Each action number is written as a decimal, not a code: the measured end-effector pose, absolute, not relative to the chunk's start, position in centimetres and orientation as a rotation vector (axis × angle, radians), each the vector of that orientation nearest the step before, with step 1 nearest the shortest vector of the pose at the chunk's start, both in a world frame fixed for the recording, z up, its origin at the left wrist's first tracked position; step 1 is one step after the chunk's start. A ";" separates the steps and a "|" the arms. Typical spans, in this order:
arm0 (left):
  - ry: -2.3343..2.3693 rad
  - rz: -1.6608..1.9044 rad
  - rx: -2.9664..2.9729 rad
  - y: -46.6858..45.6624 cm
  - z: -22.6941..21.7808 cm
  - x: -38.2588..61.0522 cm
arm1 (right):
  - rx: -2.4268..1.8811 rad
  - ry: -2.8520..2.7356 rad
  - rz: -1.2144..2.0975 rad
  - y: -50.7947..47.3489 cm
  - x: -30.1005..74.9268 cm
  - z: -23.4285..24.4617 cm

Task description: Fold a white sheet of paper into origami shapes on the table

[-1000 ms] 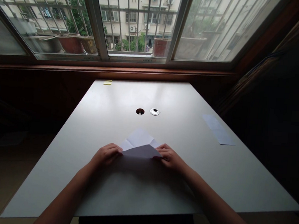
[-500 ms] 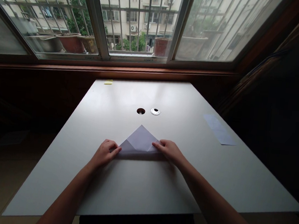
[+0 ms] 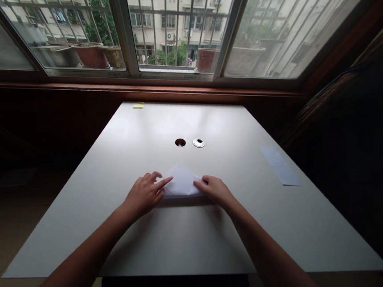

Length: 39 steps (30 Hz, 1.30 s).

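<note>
The right hand (image 3: 217,191) pinches the right end of a folded paper (image 3: 180,180); the left hand (image 3: 144,194), fingers parted, reaches over its left end. The paper sits back from the surface's (image 3: 182,245) near edge. Beyond are a hole (image 3: 180,142) and ring (image 3: 196,144); another sheet (image 3: 280,166) lies by the right edge, a yellow note (image 3: 138,105) at the far left corner.

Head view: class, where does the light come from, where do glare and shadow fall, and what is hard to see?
Head view: daylight enters through the window; head view: glare whitens the far part of the table; head view: soft shadows lie nearer the viewer than the paper, left hand and right hand; head view: the far right is nearly black.
</note>
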<state>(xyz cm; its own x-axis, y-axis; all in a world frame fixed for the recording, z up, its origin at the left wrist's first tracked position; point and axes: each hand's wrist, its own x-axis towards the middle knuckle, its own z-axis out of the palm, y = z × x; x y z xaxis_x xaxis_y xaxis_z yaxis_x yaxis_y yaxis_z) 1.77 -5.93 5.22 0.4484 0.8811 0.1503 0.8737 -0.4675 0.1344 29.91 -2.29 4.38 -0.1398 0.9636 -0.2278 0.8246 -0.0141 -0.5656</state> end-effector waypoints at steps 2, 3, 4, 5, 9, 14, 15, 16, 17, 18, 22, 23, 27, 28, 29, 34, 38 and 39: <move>1.547 0.277 2.684 -5.6 5.3 2.4 | -1.900 -2.037 0.894 -2.0 29.9 4.5; 1.529 0.256 2.691 -5.4 5.3 2.8 | -1.902 -2.040 0.900 -1.9 29.8 4.6; 1.519 0.232 2.693 -5.1 5.2 3.1 | -1.906 -2.042 0.904 -1.7 29.9 4.6; 1.517 0.211 2.690 -4.9 5.2 3.4 | -1.910 -2.045 0.904 -1.6 29.9 4.5; 1.528 0.165 2.628 -3.6 4.9 4.6 | -1.935 -2.041 0.873 -1.0 30.1 4.2; 1.530 0.247 2.440 -1.6 4.8 5.5 | -1.937 -2.026 0.873 -0.5 30.2 4.0; 1.519 0.271 2.403 -1.2 4.9 5.6 | -1.933 -2.022 0.873 -0.5 30.3 3.9; 1.510 0.304 2.357 -0.8 5.0 5.7 | -1.931 -2.016 0.872 -0.4 30.3 3.9; 1.508 0.331 2.308 -0.3 5.2 5.7 | -1.932 -2.010 0.871 -0.3 30.3 3.9; 1.514 0.335 2.262 0.1 5.5 5.8 | -1.933 -2.007 0.875 -0.3 30.3 3.9; 1.570 0.275 2.131 1.5 6.3 5.7 | -1.945 -2.010 0.889 0.0 30.3 4.0; 1.563 0.272 2.113 1.7 6.4 5.7 | -1.946 -2.014 0.891 0.0 30.4 4.0; 1.556 0.248 2.066 2.5 6.4 5.3 | -1.936 -2.037 0.885 0.1 30.4 3.9; 1.559 0.237 2.053 2.7 6.3 5.1 | -1.933 -2.044 0.888 0.0 30.5 3.9; 1.557 0.224 2.036 2.9 6.3 5.0 | -1.930 -2.048 0.890 0.0 30.5 3.9; 1.491 0.279 1.830 3.7 5.8 4.7 | -1.911 -2.048 0.917 0.0 30.5 4.0; 1.371 0.349 1.599 4.2 5.2 4.8 | -1.895 -2.061 0.919 -0.2 30.6 4.2; 1.353 0.354 1.555 4.2 5.1 4.8 | -1.888 -2.066 0.917 -0.3 30.6 4.3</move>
<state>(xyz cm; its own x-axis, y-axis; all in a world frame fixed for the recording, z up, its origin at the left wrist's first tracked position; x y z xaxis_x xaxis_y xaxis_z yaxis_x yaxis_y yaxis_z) 4.81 4.22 5.06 0.3307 0.8670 -0.3728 0.5733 0.1292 0.8091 30.62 -0.28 4.32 -0.1665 0.9516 -0.2585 0.8299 -0.0063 -0.5579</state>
